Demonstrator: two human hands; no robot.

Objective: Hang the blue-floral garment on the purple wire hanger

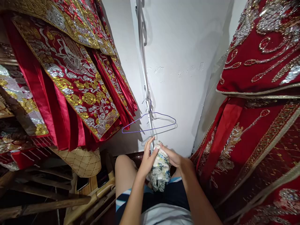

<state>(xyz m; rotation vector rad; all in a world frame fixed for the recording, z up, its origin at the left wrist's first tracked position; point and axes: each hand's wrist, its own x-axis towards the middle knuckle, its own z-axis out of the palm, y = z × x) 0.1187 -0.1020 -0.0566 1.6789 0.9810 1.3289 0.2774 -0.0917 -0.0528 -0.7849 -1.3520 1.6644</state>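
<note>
Between my hands hangs a bunched white cloth (161, 170) with a green, blue and yellow pattern, just above my lap. My left hand (148, 157) is at the cloth's upper left edge, its thumb against the fabric and its fingers pointing up beside the metal pole. My right hand (172, 155) pinches the cloth's top right edge. A thin purple wire hanger (164, 127) hangs from the pole (142, 56), a little above my hands, with nothing on it.
Red embroidered garments (77, 68) hang at the left, and more beaded red garments (248, 131) hang at the right. A white wall (178, 40) stands ahead. At the lower left, a wooden chair (70, 206) holds two phones.
</note>
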